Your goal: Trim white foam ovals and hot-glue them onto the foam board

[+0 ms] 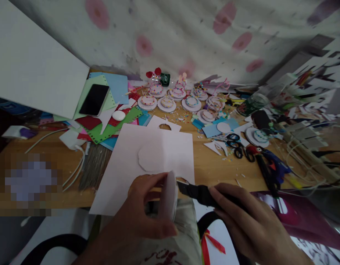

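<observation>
Between the thumb and fingers of my left hand, a white foam-board disc is held on edge. My right hand grips a black utility knife, whose blade points left at the disc's edge; whether it touches cannot be made out. Beyond the hands lies a white board sheet at the table's front edge. A second white disc, roughly cut, rests flat on that sheet.
Several small decorated cake models stand at the back. A black phone lies on coloured sheets at the left. To the right are scissors, a glue gun, a glass jar and white cables. Paper scraps are scattered around.
</observation>
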`<state>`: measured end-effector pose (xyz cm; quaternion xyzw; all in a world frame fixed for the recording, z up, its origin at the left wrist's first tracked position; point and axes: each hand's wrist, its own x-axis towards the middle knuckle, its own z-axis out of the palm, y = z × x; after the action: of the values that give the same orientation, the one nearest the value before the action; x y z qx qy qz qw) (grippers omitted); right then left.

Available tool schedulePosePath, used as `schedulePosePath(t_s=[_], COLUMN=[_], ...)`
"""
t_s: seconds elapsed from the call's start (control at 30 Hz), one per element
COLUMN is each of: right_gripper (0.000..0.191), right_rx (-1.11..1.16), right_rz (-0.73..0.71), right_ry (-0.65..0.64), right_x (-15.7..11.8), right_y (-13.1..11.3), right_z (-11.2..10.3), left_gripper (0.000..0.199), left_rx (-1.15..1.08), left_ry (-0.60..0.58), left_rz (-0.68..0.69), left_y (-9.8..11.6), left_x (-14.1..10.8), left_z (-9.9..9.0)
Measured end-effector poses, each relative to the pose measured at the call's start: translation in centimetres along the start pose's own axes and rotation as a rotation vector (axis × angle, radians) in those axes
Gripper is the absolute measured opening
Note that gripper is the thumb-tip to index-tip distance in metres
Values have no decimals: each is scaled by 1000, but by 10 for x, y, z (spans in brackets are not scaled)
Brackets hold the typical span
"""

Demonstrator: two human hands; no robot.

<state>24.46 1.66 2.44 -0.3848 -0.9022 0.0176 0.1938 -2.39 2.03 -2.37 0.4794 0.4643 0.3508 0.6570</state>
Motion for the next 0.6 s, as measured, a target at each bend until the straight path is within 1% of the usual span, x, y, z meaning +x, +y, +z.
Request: schedulePosePath(t_s=[0.07,0.2,0.43,0.6], right_gripper=[46,44,39,43], right_rx=[23,58,57,39], right_rz=[7,-45,-66,-86], right_ry=[-12,-52,-45,-35], right_x=[-3,-4,1,0], right_y=[0,-5,-8,-7], right_z=[-1,-6,-10,-8], left_gripper=[96,97,98,90], left_rx=[-26,-48,11,10], left_ry=[0,9,15,19], left_rz=[-11,-37,-46,-42], left_y=[2,6,9,11], left_x=[0,2,1,-2], left_z=[0,1,2,4])
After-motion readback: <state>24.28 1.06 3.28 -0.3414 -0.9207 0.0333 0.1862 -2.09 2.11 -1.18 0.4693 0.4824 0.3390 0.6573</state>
